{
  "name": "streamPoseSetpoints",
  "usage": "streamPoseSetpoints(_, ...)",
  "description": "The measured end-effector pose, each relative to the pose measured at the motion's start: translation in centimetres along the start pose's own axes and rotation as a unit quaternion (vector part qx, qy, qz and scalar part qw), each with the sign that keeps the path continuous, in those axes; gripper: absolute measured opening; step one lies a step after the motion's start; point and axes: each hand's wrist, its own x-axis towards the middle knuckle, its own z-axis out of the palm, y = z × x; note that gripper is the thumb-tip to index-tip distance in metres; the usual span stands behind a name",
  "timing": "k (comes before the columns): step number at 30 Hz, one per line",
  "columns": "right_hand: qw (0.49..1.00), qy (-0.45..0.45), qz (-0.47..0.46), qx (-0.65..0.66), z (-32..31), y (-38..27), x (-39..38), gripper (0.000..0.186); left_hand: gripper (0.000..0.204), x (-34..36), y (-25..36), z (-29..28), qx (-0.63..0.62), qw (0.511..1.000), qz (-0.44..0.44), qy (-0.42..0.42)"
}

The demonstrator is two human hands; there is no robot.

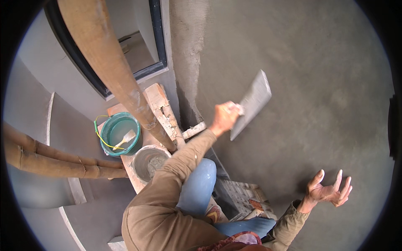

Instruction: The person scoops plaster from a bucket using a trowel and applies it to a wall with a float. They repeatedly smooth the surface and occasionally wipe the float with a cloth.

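gripping with curled fingers, our left hand (225,117) holds the trowel (253,101) by its handle, blade slanting just right of the knuckles; farther right, our right hand (325,192) spreads its bent fingers wide before the grey wall (310,108).

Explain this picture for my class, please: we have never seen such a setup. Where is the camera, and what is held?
There is no machine here: a person works with two bare hands. The picture comes from a fisheye camera worn on the head, looking down; straight edges bend near its rim, and its left is the person's left. The left hand holds a flat grey tool, like a plasterer's float, at a grey wall; I cannot tell whether they touch. The right hand is empty, fingers spread. To the left, a teal bucket with a brush in it and a grey pail holding grey mix stand on a board, near a bamboo pole.
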Motion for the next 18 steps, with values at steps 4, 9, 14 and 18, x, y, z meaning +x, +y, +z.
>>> streamPoseSetpoints(4,1.000,0.003,0.016,-0.004,0.2,0.0,-0.3,0.057,0.016,-6.1,2.0,3.7,0.054,0.996,0.024,-0.072)
streamPoseSetpoints(9,1.000,0.002,0.001,-0.003,0.2,0.5,-0.5,0.057,0.020,-8.4,1.2,3.0,-0.088,0.996,0.002,-0.023)
streamPoseSetpoints(14,1.000,0.011,0.000,0.002,0.1,0.2,-0.2,0.057,0.036,-1.8,-7.5,-6.2,-0.013,0.986,-0.099,0.133)
streamPoseSetpoints(18,0.999,0.027,-0.002,0.026,0.5,-0.3,0.0,0.057,0.049,5.7,-12.8,-11.5,0.122,0.962,-0.065,0.238)
